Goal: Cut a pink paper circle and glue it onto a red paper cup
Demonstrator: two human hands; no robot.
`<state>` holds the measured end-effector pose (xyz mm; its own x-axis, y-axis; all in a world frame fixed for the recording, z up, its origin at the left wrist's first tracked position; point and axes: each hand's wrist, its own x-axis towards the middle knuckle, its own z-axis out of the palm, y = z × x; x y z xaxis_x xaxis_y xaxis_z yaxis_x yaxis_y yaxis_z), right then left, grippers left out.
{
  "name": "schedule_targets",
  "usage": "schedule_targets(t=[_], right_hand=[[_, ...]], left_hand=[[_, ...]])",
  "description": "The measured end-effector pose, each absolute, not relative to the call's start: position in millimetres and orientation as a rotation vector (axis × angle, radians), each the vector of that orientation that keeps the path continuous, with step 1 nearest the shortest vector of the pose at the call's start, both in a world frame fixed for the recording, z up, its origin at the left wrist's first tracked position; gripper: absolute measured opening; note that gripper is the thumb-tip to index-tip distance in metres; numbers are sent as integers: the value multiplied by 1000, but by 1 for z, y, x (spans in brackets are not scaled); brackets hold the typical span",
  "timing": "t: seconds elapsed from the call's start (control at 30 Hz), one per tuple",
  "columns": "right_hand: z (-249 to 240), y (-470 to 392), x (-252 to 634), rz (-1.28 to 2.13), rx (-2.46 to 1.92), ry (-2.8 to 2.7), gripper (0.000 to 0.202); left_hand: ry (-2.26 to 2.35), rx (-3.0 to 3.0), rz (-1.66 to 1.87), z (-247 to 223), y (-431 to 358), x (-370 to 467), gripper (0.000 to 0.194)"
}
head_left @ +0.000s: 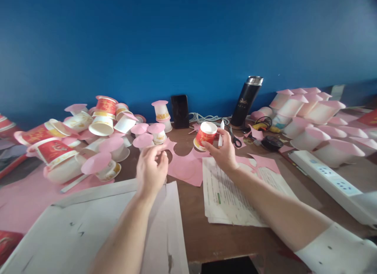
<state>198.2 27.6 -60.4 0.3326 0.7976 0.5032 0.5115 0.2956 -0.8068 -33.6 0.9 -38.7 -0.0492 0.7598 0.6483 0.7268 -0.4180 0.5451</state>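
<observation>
Holding the red-and-white paper cup, your right hand covers its lower right; your left hand, fingers narrowly parted, hovers near-left, palm mostly hidden.

12 o'clock: red cup, smooth paper. 1 o'clock: flask, matt black, shiny metal neck.
</observation>
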Motion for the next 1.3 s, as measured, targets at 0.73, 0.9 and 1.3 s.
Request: schedule_targets(t=[0.73, 0.9, 1.3], right_hand=[[-54, 12, 174, 499, -1329, -1583, 62], [-49, -3, 163, 538, -1253, -1702, 61], [-59, 2, 167, 866, -1038, -1544, 42]], left_hand=[[1707, 2356, 1002, -42, -4, -26, 27], [1415, 2021, 1380, -37, -6, -24, 59], [1556, 1732, 1532, -27, 0, -35, 58]])
